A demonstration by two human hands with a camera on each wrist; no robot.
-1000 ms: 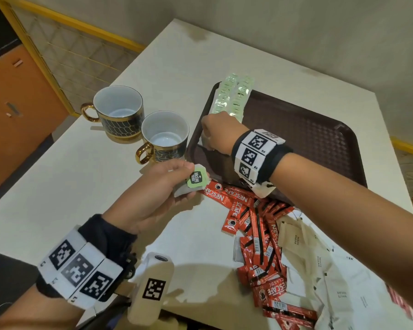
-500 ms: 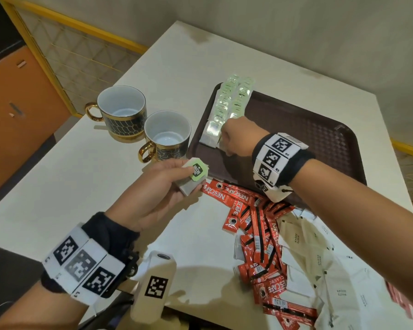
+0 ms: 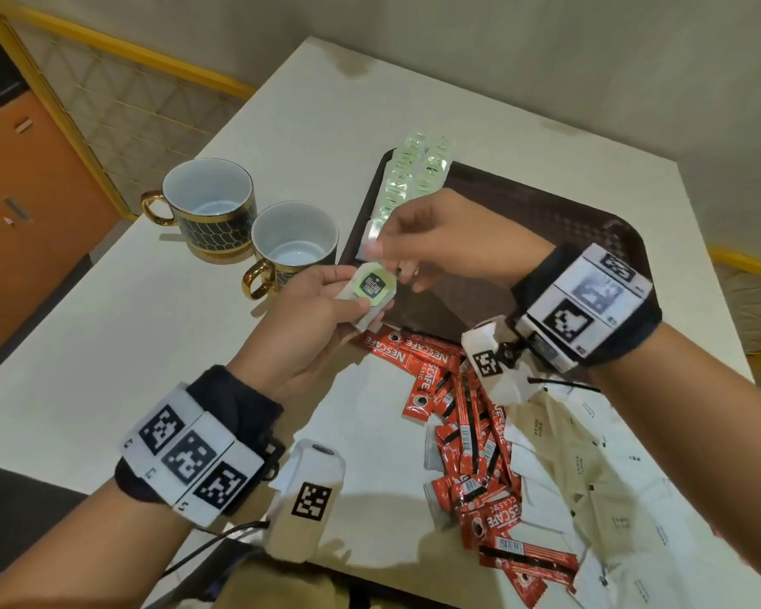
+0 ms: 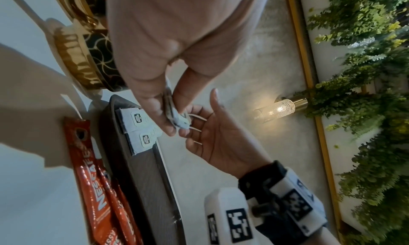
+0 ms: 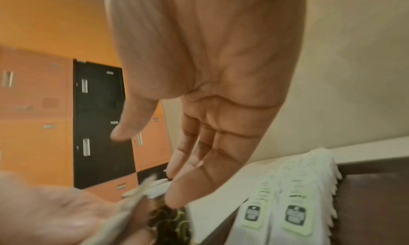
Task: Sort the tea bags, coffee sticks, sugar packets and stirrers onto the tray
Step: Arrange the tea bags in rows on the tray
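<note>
My left hand (image 3: 356, 301) pinches a small stack of tea bags (image 3: 372, 287) with a green tag, just off the near-left corner of the dark brown tray (image 3: 545, 222). In the left wrist view its thumb and fingers squeeze that stack (image 4: 177, 117). My right hand (image 3: 385, 259) hovers right beside the stack, fingers straight and thumb spread (image 5: 146, 154), holding nothing. Two rows of tea bags (image 3: 411, 178) lie along the tray's left edge. Red coffee sticks (image 3: 466, 428) and white sugar packets (image 3: 598, 485) lie heaped on the table in front of the tray. No stirrers are visible.
Two white cups with gold handles, one larger (image 3: 209, 204) and one smaller (image 3: 294, 241), stand left of the tray on the white table (image 3: 106, 345). Walls close off the far and right sides. Most of the tray's surface is bare.
My right hand has come back from the tea bag row on the tray to the stack in my left hand. My left hand has lifted the stack slightly toward the tray.
</note>
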